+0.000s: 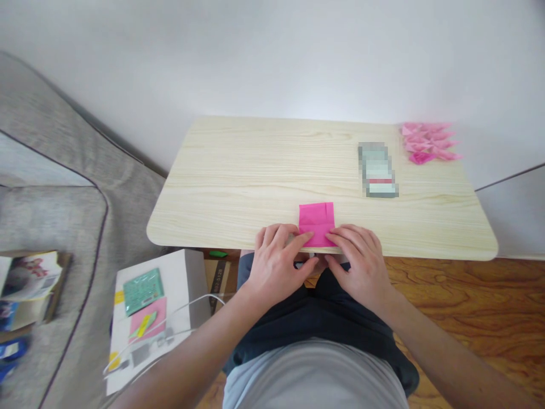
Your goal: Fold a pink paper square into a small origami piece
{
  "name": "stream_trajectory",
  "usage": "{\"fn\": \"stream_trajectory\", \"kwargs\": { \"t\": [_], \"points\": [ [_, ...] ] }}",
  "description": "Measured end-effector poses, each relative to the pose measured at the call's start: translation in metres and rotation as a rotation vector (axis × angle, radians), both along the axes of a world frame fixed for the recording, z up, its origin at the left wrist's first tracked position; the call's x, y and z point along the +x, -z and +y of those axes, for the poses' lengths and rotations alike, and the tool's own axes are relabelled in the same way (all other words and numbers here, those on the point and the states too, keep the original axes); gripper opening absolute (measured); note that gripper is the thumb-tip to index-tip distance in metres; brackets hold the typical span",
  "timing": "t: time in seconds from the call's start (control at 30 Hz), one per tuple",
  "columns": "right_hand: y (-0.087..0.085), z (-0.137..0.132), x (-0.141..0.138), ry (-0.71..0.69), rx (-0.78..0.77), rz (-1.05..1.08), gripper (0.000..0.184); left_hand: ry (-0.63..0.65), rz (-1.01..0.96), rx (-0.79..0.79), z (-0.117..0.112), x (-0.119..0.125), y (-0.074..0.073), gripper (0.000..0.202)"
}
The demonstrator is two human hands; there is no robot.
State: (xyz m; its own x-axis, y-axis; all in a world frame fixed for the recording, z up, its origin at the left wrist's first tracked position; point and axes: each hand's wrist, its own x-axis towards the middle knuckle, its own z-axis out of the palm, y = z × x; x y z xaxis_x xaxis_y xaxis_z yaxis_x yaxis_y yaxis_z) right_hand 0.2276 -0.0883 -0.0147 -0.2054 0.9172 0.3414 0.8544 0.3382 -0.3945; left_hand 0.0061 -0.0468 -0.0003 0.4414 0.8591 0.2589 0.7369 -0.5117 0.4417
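a square of bright pink paper (pixel 315 218) lies flat at the near edge of the tabletop (pixel 255 170), right between the fingers of the left hand (pixel 275 262) and those of the right hand (pixel 364 262). the left index fingertip rests on its near left part and the right index fingertip on its near right corner, with a narrow gap between the two. each thumb sits a little nearer the body than its index finger, apart from it by a small space, down by the tabletop's edge; whether either hand pinches the paper, i cannot tell. creases run across the sheet, one of them just beyond the fingertips. farther off and to the right of the right fingers is a phone-like object (pixel 378 170), blurred into blocks. beyond that, at the far right corner, sits a cluster of folded pale pink pieces (pixel 428 136), with a deeper pink piece (pixel 421 158) on the side nearer the fingers. below and left of the left fingers, a white box (pixel 174 272) carries a green packet (pixel 143 291) and a pink sheet (pixel 158 315), with a white cable (pixel 191 304) looping above it.
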Motion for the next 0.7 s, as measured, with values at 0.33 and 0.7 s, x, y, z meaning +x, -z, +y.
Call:
{"fn": "stream_trajectory", "kwargs": {
  "t": [0.33,0.7],
  "points": [
    [0.001,0.007,0.016,-0.093,0.068,0.144,0.032,0.121,-0.005,-0.015,0.018,-0.002,-0.006,0.04],
    [-0.007,0.036,0.021,0.045,-0.007,0.182,0.011,0.01,-0.101,-0.066,0.034,0.005,-0.003,0.017]
  ]
}}
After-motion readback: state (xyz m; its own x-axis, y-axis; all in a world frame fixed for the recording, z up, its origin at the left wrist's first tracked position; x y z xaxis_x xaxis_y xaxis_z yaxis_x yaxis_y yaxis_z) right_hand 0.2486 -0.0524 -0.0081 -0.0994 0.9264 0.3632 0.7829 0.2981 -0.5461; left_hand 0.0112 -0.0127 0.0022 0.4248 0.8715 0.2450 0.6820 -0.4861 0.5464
